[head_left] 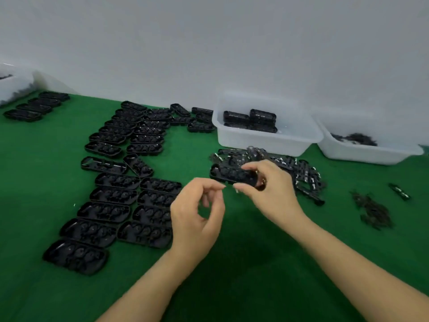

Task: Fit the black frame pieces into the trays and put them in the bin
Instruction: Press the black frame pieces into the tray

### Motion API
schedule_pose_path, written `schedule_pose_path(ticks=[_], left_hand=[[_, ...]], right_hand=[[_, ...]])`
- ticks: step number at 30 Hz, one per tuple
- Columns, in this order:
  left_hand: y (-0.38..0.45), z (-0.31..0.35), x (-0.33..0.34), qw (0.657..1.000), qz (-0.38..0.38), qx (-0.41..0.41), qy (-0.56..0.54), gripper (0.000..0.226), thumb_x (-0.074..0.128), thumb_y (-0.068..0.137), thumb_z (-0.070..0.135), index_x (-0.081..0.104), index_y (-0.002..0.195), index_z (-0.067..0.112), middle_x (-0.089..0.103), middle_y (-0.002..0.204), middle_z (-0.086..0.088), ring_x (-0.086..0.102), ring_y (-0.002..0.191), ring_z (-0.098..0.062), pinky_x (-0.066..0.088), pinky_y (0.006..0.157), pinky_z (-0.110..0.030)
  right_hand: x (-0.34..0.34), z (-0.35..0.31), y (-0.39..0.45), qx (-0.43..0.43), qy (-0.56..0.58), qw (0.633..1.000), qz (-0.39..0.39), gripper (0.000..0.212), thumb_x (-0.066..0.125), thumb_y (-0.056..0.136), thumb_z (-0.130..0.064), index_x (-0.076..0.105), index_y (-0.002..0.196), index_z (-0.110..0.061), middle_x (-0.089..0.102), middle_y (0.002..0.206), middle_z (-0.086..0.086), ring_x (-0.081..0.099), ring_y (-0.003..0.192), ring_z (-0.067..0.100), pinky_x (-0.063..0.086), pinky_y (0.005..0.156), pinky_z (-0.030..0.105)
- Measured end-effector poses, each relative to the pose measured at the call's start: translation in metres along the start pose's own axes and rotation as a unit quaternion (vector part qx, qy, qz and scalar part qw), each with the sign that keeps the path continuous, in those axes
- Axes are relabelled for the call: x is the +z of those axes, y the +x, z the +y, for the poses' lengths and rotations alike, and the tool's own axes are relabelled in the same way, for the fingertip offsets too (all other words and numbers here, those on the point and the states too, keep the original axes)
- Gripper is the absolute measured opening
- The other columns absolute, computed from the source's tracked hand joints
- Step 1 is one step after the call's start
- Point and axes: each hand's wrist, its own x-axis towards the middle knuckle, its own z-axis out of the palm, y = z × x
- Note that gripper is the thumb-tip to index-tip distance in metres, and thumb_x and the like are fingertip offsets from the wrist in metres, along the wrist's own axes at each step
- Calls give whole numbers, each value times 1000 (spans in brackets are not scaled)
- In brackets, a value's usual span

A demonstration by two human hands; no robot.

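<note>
My right hand [269,189] grips the right end of a black oval tray [228,174], held just above the green mat. My left hand [197,210] hovers close to the tray's left, fingers curled and apart, with nothing in it. A heap of black frame pieces [301,173] lies right behind my right hand. Several black trays [111,194] lie in rows on the mat at the left. A white bin [267,135] at the back holds stacked filled trays [250,120].
A second white bin [366,149] at the far right holds small dark bits. A small dark pile [371,210] and a lone frame piece [399,191] lie at the right. Another white bin [14,87] and a few trays [34,105] sit far left. A white wall stands behind.
</note>
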Motion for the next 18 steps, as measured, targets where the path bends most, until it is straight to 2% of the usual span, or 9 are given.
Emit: schedule_pose_path(ticks=[2, 5, 8, 10, 12, 15, 16, 18], left_hand=[[-3, -3, 4, 993, -62, 21, 99, 10, 50, 83, 17, 60, 82, 13, 52, 73, 7, 48, 68, -8, 40, 63, -25], [-7, -9, 16, 964, -146, 14, 222, 9, 63, 78, 11, 63, 86, 15, 57, 86, 4, 56, 80, -17, 35, 70, -31], [-5, -12, 31, 934, -191, 57, 298, 20, 71, 71, 10, 65, 89, 16, 58, 91, 0, 57, 83, -23, 34, 73, -33], [8, -15, 45, 908, -202, 106, 350, 28, 75, 63, 7, 66, 89, 14, 60, 94, -5, 59, 82, -27, 39, 71, -35], [28, -23, 57, 874, -209, 136, 416, 41, 76, 60, 6, 65, 99, 11, 61, 104, -9, 59, 87, -31, 41, 72, -37], [56, -40, 68, 834, -261, 140, 465, 46, 69, 76, 17, 56, 121, 17, 54, 125, -5, 52, 107, -29, 35, 82, -38], [62, -45, 70, 826, -274, 155, 467, 42, 68, 79, 21, 58, 120, 18, 56, 123, -3, 52, 107, -28, 34, 81, -37], [70, -44, 69, 824, -291, 185, 449, 30, 73, 76, 18, 66, 105, 14, 66, 104, -5, 59, 94, -29, 38, 73, -37]], right_hand=[[-25, 18, -41, 3, -6, 1000, -31, 30, 78, 67, -27, 64, 94, -23, 55, 86, -19, 48, 75, -9, 33, 69, 2], [-45, 44, -84, 22, -4, 997, -80, 29, 76, 68, -30, 63, 94, -27, 56, 92, -22, 47, 92, -8, 31, 77, 4], [-52, 61, -104, 24, 11, 995, -100, 28, 73, 72, -32, 56, 94, -38, 53, 96, -24, 44, 99, -8, 32, 83, 8], [-51, 68, -109, 17, 5, 993, -116, 29, 71, 74, -35, 54, 98, -37, 49, 100, -25, 41, 102, -7, 31, 85, 6], [-48, 72, -111, 12, -1, 992, -126, 33, 69, 75, -38, 53, 104, -35, 45, 104, -26, 39, 105, -7, 30, 88, 7], [-46, 74, -112, 11, 4, 989, -150, 51, 61, 70, -60, 40, 114, -45, 34, 112, -34, 32, 110, -13, 29, 92, 11], [-47, 73, -112, 14, 15, 989, -149, 55, 56, 66, -69, 35, 113, -50, 31, 114, -36, 31, 110, -14, 29, 91, 10], [-49, 72, -113, 21, 42, 991, -126, 54, 48, 64, -79, 32, 109, -55, 32, 114, -37, 35, 107, -15, 31, 85, 8]])
